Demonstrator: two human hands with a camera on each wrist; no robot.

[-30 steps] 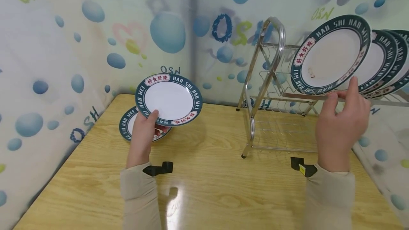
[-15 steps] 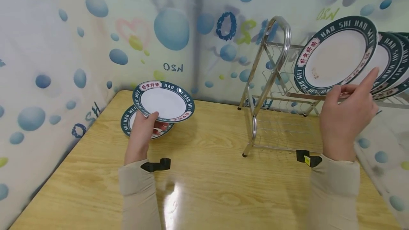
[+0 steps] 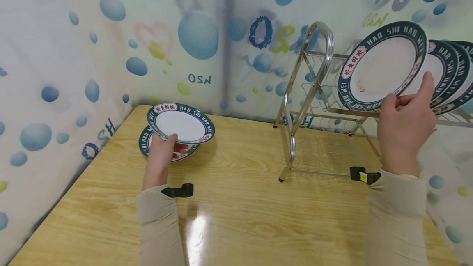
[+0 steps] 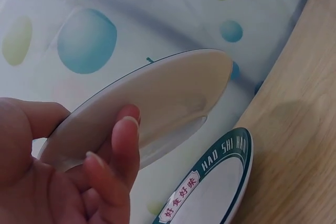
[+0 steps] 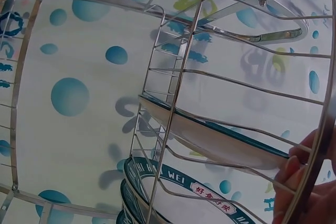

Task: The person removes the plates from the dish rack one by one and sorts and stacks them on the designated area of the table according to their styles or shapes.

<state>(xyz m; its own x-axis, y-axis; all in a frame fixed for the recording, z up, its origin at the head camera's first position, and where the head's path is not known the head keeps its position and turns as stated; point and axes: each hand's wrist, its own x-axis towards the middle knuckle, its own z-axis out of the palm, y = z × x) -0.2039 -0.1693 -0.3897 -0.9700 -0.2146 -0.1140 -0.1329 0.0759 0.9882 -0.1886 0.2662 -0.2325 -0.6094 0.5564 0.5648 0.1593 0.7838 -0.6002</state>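
My left hand (image 3: 161, 151) holds a white dinner plate (image 3: 183, 125) with a green lettered rim, thumb on top and fingers under it. In the left wrist view its pale underside (image 4: 173, 85) shows. Another matching plate (image 3: 144, 143) lies on the table just below, partly covered. At the metal dish rack (image 3: 314, 81), my right hand (image 3: 408, 124) is at the lower rim of the leftmost racked plate (image 3: 384, 67), which leans upright. In the right wrist view, fingertips (image 5: 294, 169) pinch that plate's edge (image 5: 226, 140) behind a rack bar.
Several more matching plates (image 3: 462, 75) stand in a row on the rack's upper tier at the right. The lower wire shelf (image 3: 329, 151) sits close above the wooden table (image 3: 236, 216). A patterned wall covering (image 3: 244, 81) rises behind and at the left.
My left hand has lowered its plate down and left, over the plate on the table. My right hand has shifted slightly right and up; the racked plate has stayed in place.
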